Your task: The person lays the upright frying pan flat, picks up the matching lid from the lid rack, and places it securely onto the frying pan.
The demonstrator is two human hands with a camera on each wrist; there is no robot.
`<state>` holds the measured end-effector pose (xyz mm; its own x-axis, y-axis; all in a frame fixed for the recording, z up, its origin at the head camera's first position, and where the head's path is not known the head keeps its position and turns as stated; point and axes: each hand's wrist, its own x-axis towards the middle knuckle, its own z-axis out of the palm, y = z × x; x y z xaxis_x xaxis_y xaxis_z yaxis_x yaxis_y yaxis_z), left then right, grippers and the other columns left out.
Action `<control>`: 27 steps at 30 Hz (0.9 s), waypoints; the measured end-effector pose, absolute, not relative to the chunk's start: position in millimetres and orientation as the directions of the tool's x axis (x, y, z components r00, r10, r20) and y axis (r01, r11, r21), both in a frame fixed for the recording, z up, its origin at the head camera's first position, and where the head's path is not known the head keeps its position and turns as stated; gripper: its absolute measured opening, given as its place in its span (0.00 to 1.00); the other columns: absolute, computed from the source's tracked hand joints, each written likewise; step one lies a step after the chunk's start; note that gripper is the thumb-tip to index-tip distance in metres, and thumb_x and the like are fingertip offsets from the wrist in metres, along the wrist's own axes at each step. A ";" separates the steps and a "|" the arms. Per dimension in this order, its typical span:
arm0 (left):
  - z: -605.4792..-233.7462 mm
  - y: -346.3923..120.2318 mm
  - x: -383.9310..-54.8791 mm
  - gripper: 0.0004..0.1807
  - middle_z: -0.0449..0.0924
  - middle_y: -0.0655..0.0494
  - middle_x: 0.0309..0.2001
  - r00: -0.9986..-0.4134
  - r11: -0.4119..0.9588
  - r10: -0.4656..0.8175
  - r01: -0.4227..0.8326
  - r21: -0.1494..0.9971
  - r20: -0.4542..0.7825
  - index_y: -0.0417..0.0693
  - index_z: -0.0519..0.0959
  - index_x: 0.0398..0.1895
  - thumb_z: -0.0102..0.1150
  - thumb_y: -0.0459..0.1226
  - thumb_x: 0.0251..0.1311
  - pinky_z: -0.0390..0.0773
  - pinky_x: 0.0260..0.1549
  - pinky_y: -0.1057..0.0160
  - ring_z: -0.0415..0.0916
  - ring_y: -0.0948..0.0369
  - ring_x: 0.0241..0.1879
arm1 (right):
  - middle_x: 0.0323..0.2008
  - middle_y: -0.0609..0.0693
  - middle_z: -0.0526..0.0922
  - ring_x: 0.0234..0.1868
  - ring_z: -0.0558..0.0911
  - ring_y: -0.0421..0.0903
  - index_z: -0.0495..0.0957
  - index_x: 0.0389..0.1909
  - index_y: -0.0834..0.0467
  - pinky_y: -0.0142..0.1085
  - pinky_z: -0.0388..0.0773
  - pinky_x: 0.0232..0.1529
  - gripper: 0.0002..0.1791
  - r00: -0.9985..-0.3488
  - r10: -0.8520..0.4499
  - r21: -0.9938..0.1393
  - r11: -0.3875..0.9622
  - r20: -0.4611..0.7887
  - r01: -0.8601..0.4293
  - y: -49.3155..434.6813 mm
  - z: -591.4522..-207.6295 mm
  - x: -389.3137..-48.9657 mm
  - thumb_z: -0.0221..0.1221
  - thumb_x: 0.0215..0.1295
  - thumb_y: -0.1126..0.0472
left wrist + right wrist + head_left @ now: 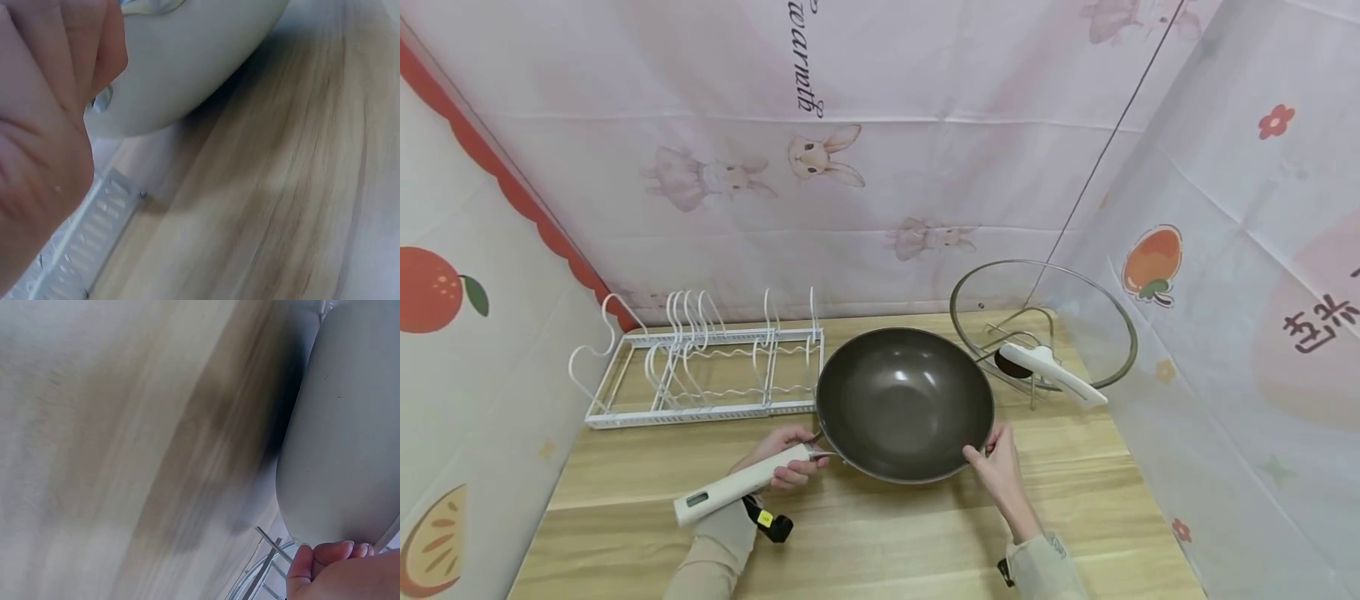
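A dark-lined wok (pixel 904 404) with a pale outside and a long white handle (pixel 737 483) is held between both hands. My left hand (pixel 792 458) grips the handle close to where it joins the pan. On the opposite side, my right hand (pixel 996 467) pinches the wok's rim, thumb on the inside. In the left wrist view the pale underside of the wok (pixel 187 69) shows above the wooden table, with a shadow beneath. The right wrist view shows fingers (pixel 337 553) curled at the edge of the wok (pixel 350 437).
A white wire rack (pixel 700 408) with several upright dividers stands on the left of the wooden table (pixel 880 550). At the back right, a glass lid (pixel 1097 333) with a white handle (pixel 1052 373) leans in a metal stand (pixel 1033 392). Printed cloth walls (pixel 880 192) enclose the table.
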<state>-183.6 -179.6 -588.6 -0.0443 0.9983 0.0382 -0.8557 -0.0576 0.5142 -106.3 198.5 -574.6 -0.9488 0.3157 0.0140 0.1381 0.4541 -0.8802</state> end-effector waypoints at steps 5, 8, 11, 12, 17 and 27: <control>-600.6 -186.1 -187.4 0.35 0.66 0.63 0.24 -0.099 -0.133 0.991 -0.812 0.568 0.090 0.40 0.74 0.51 0.10 0.46 0.71 0.72 0.14 0.79 0.63 0.72 0.16 | 0.27 0.48 0.63 0.27 0.65 0.43 0.58 0.32 0.58 0.33 0.63 0.28 0.19 -0.956 0.292 -0.860 0.478 -0.033 0.175 197.7 -580.3 -100.6 0.62 0.48 0.67; -605.0 -189.0 -187.1 0.36 0.70 0.63 0.26 -0.138 -0.167 0.986 -0.798 0.579 0.094 0.39 0.75 0.51 0.11 0.48 0.72 0.71 0.14 0.79 0.63 0.71 0.17 | 0.27 0.48 0.64 0.27 0.66 0.44 0.59 0.32 0.58 0.33 0.64 0.27 0.19 -0.958 0.278 -0.845 0.495 -0.066 0.201 196.5 -581.4 -97.7 0.62 0.49 0.65; -606.6 -191.1 -184.9 0.35 0.73 0.62 0.26 -0.186 -0.205 0.978 -0.783 0.588 0.094 0.37 0.75 0.51 0.16 0.50 0.74 0.71 0.14 0.79 0.66 0.71 0.18 | 0.26 0.48 0.64 0.27 0.66 0.44 0.59 0.32 0.58 0.33 0.65 0.27 0.19 -0.962 0.259 -0.839 0.503 -0.082 0.207 195.9 -582.3 -95.9 0.63 0.49 0.65; -606.9 -191.8 -184.2 0.35 0.73 0.62 0.26 -0.201 -0.217 0.975 -0.778 0.590 0.094 0.37 0.75 0.50 0.17 0.50 0.74 0.70 0.14 0.79 0.67 0.72 0.18 | 0.26 0.48 0.64 0.27 0.66 0.44 0.59 0.32 0.58 0.33 0.65 0.27 0.19 -0.964 0.251 -0.839 0.505 -0.084 0.205 195.6 -582.8 -95.6 0.63 0.49 0.65; -605.4 -193.9 -180.9 0.39 0.76 0.61 0.27 -0.251 -0.263 0.962 -0.764 0.590 0.105 0.35 0.76 0.50 0.10 0.49 0.74 0.72 0.16 0.80 0.74 0.72 0.21 | 0.24 0.47 0.63 0.26 0.66 0.44 0.59 0.30 0.58 0.32 0.63 0.26 0.19 -0.971 0.226 -0.836 0.514 -0.083 0.191 194.6 -586.5 -94.6 0.63 0.48 0.67; -610.6 -193.9 -180.3 0.46 0.78 0.61 0.30 -0.255 -0.281 0.959 -0.784 0.554 0.125 0.35 0.76 0.50 0.00 0.50 0.71 0.63 0.15 0.82 0.70 0.73 0.23 | 0.20 0.46 0.67 0.22 0.67 0.41 0.64 0.26 0.60 0.30 0.65 0.24 0.13 -0.973 0.230 -0.829 0.547 0.013 0.119 197.2 -585.1 -94.8 0.62 0.52 0.67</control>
<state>-180.3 -193.9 -610.6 -0.2554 0.9588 0.1246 -0.7836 -0.2807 0.5542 -94.8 197.2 -585.1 -0.9731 0.2301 0.0125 0.1186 0.5465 -0.8290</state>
